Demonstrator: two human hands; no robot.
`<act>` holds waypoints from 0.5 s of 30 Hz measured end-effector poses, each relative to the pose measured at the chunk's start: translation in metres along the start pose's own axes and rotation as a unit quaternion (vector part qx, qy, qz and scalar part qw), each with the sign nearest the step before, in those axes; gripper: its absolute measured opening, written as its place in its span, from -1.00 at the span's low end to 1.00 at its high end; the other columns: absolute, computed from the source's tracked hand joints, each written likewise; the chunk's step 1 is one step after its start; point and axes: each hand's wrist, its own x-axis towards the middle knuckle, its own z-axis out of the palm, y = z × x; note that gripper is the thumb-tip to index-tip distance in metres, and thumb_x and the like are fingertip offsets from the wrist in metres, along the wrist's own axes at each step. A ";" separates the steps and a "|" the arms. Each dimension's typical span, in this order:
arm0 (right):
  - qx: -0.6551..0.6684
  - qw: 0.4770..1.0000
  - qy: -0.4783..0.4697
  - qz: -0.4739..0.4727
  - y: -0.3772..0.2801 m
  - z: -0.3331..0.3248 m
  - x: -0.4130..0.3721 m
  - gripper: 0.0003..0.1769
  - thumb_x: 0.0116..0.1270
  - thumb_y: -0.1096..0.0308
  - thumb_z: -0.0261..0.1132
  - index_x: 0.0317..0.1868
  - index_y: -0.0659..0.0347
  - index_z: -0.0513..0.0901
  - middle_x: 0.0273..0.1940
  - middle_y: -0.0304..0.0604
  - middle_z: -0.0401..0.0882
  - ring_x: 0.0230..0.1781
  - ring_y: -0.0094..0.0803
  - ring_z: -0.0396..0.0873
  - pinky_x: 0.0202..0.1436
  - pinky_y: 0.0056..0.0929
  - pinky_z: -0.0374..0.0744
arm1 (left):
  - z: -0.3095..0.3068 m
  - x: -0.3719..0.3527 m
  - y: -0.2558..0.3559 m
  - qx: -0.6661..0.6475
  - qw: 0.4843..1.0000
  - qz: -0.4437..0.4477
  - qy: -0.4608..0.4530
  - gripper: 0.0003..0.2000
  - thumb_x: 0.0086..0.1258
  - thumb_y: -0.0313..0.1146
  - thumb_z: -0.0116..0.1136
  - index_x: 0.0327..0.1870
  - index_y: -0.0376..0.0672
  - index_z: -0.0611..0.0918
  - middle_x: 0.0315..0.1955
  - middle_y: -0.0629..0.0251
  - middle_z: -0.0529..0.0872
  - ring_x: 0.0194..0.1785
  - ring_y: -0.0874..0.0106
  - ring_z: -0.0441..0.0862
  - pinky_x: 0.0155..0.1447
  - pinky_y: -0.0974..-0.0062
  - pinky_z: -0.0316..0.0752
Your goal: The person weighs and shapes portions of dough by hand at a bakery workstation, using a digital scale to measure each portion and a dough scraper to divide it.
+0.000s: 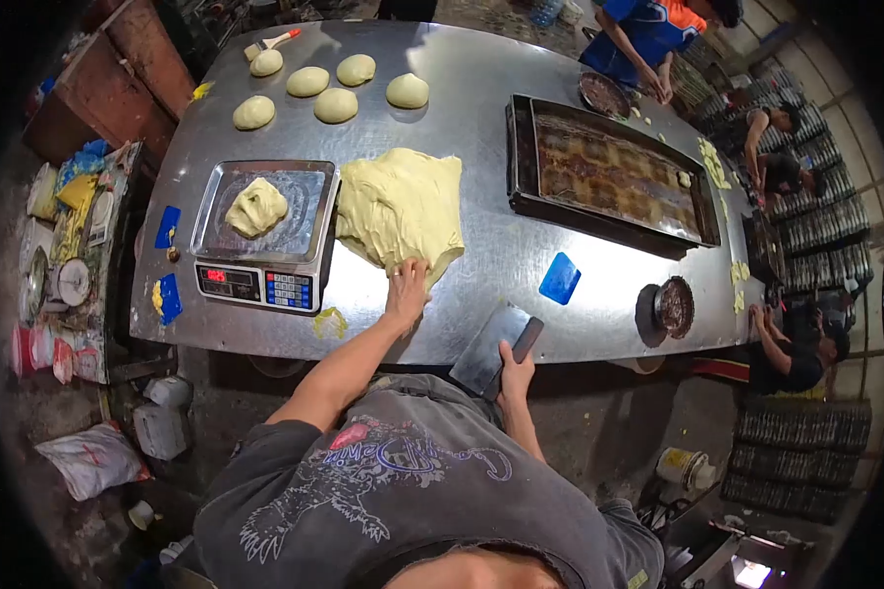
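A large slab of pale yellow dough (403, 206) lies on the metal table, right beside a digital scale (270, 285). My left hand (408, 292) grips the dough's near edge, its fingers pressed into it. In my right hand (514, 373) is a bench scraper (489, 346) with a broad dark blade, held by its handle side at the table's front edge, apart from the dough. On the scale's metal pan sits a smaller dough piece (256, 207), and the red display is lit. Several rounded dough balls (336, 105) rest farther back at the left.
A deep baking tray (521, 196) with an oily, brownish bottom stands at the right. Nearby are a blue plastic scraper (560, 279) and a round dark tin (674, 306). A brush (271, 44) lies at the far left. Co-workers stand along the right end of the table (462, 69).
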 end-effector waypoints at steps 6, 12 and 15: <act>-0.190 0.957 -0.139 -0.169 -0.026 0.038 0.044 -0.55 0.34 0.24 0.45 0.09 0.37 0.59 -0.07 -0.05 0.69 -0.07 -0.31 0.63 0.05 -0.31 0.57 | -0.005 0.015 -0.022 -0.174 0.976 -0.117 -0.052 -0.70 0.35 -0.51 0.15 0.10 -0.08 0.64 0.04 0.09 0.63 0.09 -0.04 0.60 0.16 0.13 0.54; -0.366 0.812 -0.311 -0.333 -0.072 0.121 0.064 -0.55 0.33 0.14 0.45 0.00 0.32 0.55 -0.16 0.18 0.68 -0.15 0.02 0.68 -0.08 -0.13 0.59 | -0.043 -0.063 0.012 -0.313 0.890 -0.307 0.128 -0.72 0.31 -0.44 0.26 0.04 -0.17 0.76 -0.15 0.05 0.81 -0.06 0.17 0.78 0.03 0.36 0.61; -0.468 0.663 -0.399 -0.428 -0.046 0.154 0.062 -0.50 0.31 0.12 0.43 0.04 0.27 0.46 -0.18 0.20 0.67 -0.13 0.20 0.64 -0.13 0.02 0.57 | -0.041 -0.090 0.019 -0.316 0.864 -0.359 0.156 -0.74 0.33 -0.40 0.27 0.01 -0.20 0.77 -0.18 0.04 0.82 -0.08 0.26 0.80 0.02 0.37 0.61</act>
